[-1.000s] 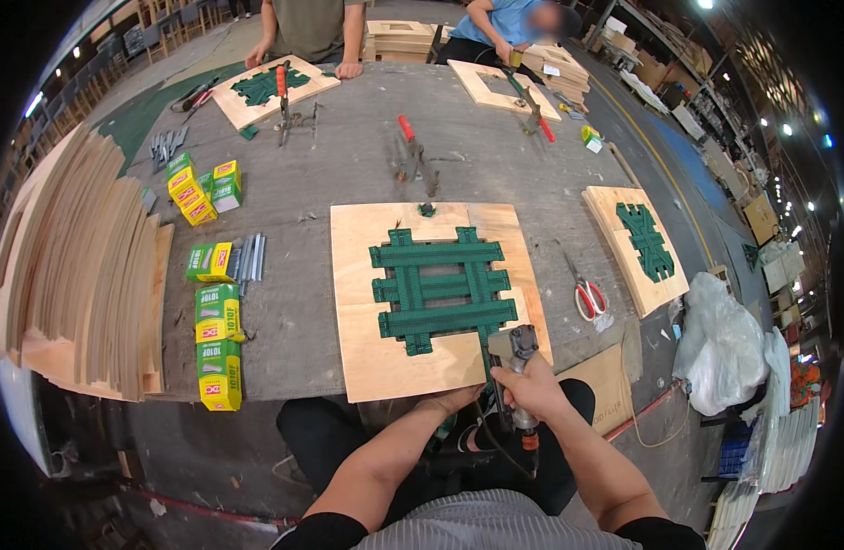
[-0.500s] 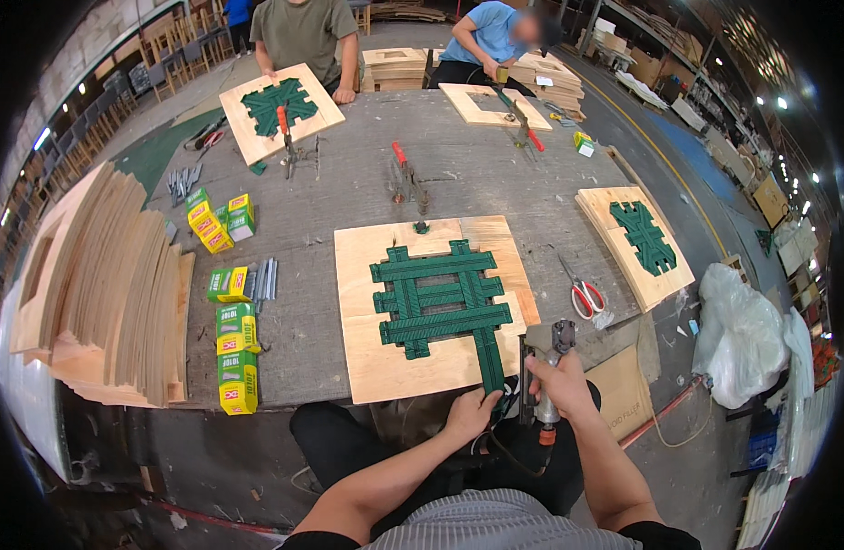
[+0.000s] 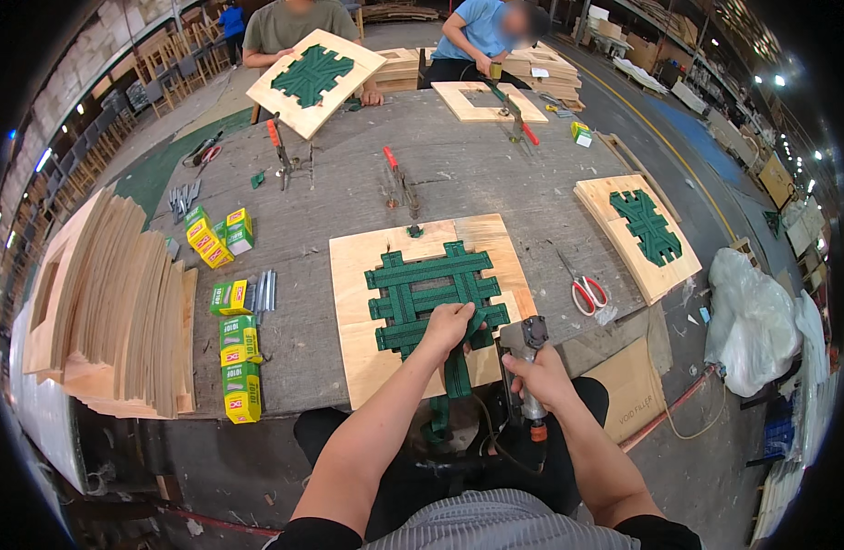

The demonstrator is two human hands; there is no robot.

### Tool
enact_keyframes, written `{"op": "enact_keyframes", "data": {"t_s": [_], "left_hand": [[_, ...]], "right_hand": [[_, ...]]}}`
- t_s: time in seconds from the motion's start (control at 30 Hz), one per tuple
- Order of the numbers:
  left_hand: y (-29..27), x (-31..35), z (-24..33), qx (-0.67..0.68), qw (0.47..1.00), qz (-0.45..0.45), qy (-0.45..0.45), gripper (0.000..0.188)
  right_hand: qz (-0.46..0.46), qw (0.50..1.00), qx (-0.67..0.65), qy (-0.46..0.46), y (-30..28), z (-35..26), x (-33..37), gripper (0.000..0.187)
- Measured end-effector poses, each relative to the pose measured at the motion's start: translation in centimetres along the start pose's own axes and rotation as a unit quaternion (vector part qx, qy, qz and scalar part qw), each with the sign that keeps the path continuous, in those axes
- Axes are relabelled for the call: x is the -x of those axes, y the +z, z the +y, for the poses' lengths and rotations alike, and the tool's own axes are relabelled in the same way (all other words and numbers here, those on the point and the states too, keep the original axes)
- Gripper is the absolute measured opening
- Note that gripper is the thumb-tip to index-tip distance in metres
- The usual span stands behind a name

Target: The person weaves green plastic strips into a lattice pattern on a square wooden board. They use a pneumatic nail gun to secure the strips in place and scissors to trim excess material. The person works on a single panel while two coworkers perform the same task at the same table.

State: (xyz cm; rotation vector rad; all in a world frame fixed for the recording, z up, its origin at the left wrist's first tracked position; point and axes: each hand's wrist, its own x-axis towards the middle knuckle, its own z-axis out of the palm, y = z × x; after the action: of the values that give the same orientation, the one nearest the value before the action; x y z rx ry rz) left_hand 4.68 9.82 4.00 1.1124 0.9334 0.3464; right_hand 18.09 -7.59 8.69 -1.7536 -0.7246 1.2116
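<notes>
Person, head view: left hand and right hand, both bare, no gloves or rings visible. Forearms bare to above the elbow. Short black sleeves at the lower edge; grey striped garment between them; dark trousers.

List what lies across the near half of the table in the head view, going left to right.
Stack of plywood panels → yellow-green boxes → plywood frame with green webbing → left hand on the webbing → right hand holding the staple gun → red-handled scissors → second webbed frame.
</notes>
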Motion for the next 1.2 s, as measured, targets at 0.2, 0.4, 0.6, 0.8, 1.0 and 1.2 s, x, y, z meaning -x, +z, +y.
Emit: {"op": "enact_keyframes", "data": {"t_s": [0.2, 0.4, 0.6, 0.8, 1.0, 1.2], "left_hand": [[-0.1, -1.6, -0.8, 0.034, 0.999, -0.013, -0.021, 0.036], [-0.5, -1.5, -0.1, 0.039, 0.998, -0.022, -0.049, 0.036], [-0.8, -1.4, 0.1, 0.036, 0.997, -0.024, -0.063, 0.035], [-0.8, -2.0, -0.1, 0.037, 0.997, -0.024, -0.065, 0.036], [-0.6, -1.8, -0.1, 0.037, 0.997, -0.017, -0.061, 0.035], [-0.3, -1.4, 0.4, 0.004, 0.997, 0.005, -0.077, 0.035]], "right_hand": [[0.011, 0.999, 0.033, 0.027, 0.9, 0.4, -1.0, 0.033], [-0.003, 0.996, 0.086, 0.036, 1.0, 1.0, -1.5, 0.034], [0.003, 0.996, 0.085, 0.007, 2.1, 0.7, -1.2, 0.034], [-0.030, 0.994, 0.107, 0.022, 1.9, 0.3, -1.4, 0.037], [-0.030, 0.996, 0.082, 0.003, 2.8, 0.4, -0.8, 0.035], [-0.029, 0.996, 0.089, 0.007, 2.6, 0.0, -0.4, 0.035]]}}
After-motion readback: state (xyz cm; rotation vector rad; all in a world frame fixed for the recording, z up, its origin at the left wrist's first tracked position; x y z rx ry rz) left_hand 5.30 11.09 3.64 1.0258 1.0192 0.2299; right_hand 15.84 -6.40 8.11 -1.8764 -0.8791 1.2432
